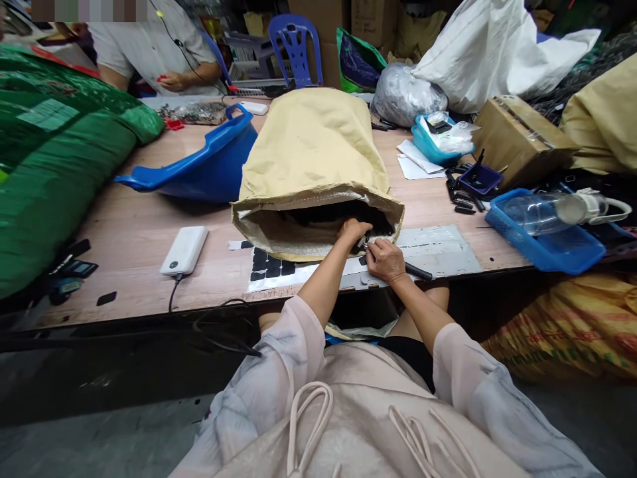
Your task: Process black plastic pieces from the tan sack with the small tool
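Observation:
A tan paper sack (318,143) with a white woven lining lies on its side, its mouth towards me. Dark items (323,214) show inside, too shadowed to name. My left hand (354,231) is at the right part of the opening, fingers pinched beside a small metallic bit. Close by, my right hand (387,260) is closed just outside the lower lip. A slim black rod-like piece (418,271) sticks out from under it to the right. A grey-white board (438,249) and a sheet of black rounded stickers (271,265) lie beneath.
Left of the sack are a blue basin (199,166), a white power bank (185,251) with a cable, and a green sack (60,166). A blue tray (547,245) holding a clear bottle and a cardboard box (527,136) stand right. Another person (154,53) sits across the table.

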A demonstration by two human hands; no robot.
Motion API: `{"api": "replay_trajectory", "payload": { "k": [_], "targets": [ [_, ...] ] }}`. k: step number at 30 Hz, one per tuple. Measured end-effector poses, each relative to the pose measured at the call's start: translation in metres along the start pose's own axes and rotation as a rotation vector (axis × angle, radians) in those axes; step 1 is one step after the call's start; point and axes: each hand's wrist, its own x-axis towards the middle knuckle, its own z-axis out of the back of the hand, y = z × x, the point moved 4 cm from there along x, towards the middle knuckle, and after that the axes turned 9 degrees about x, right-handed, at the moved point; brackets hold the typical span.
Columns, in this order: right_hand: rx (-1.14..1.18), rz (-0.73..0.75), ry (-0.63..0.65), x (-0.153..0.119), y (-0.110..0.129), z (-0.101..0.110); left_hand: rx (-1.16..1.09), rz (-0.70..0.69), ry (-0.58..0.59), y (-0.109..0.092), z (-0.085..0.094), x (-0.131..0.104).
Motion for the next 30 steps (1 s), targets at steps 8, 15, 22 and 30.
{"api": "replay_trajectory", "payload": {
  "k": [8, 15, 22, 30],
  "targets": [
    [0.016, 0.001, -0.023, -0.001, -0.002, 0.001, -0.456, -0.172, -0.192, 0.028, 0.059, -0.036],
    [0.031, -0.031, -0.041, -0.001, -0.003, 0.001, -0.033, -0.475, -0.160, 0.072, 0.069, -0.072],
    [0.024, -0.060, -0.027, -0.001, -0.003, 0.003, 0.187, -0.703, -0.206, 0.100, 0.029, -0.080],
    [0.030, -0.147, 0.014, 0.002, -0.004, 0.004, 0.170, -0.757, -0.160, 0.106, 0.030, -0.077]
  ]
}}
